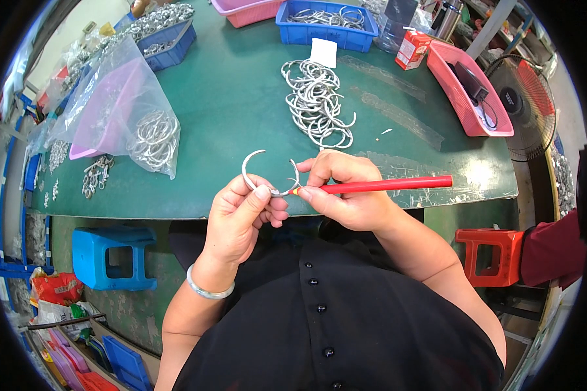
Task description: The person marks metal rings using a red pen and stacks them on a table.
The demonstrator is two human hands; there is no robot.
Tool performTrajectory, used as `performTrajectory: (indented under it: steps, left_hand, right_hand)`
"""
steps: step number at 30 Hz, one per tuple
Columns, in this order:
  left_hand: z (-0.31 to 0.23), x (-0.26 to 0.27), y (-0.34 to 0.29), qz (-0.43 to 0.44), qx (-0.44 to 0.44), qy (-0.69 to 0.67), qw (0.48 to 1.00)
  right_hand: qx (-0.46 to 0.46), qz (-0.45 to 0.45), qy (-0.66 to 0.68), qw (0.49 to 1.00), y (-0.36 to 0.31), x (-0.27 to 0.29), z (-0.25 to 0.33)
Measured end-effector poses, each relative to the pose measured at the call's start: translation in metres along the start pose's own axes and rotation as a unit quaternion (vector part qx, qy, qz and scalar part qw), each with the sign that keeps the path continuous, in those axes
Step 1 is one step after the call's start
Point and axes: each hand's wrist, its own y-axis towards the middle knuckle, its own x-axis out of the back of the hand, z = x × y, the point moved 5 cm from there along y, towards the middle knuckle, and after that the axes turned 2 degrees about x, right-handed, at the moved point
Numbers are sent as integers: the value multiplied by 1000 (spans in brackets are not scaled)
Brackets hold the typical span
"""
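Observation:
An open silver cuff bangle (248, 171) is pinched between the thumb and fingers of my left hand (241, 207), just off the table's near edge. My right hand (349, 189) grips a long, slim red stick (398, 185) with a yellowish end, which meets the bangle. Its fingertips also touch the bangle's right arm, where a second thin curved silver piece (293, 182) shows. Whether that piece is separate I cannot tell. Beyond my hands, a pile of similar silver cuffs (316, 104) lies on the green table (235, 98), with a white paper (323, 52) at its far end.
Blue bins of metal parts (326, 32) line the far side. A plastic bag of rings (155, 140) and small metal links (98, 174) lie left. At right are a pink basket (469, 91), a red carton (413, 49) and a fan (518, 104). Stools (114, 257) flank me.

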Motion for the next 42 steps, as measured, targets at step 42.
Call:
performTrajectory:
  steps: [42]
  left_hand:
    - [3, 4, -2, -12, -7, 2, 1000]
  right_hand:
    - [-279, -105, 269, 916, -10, -7, -29]
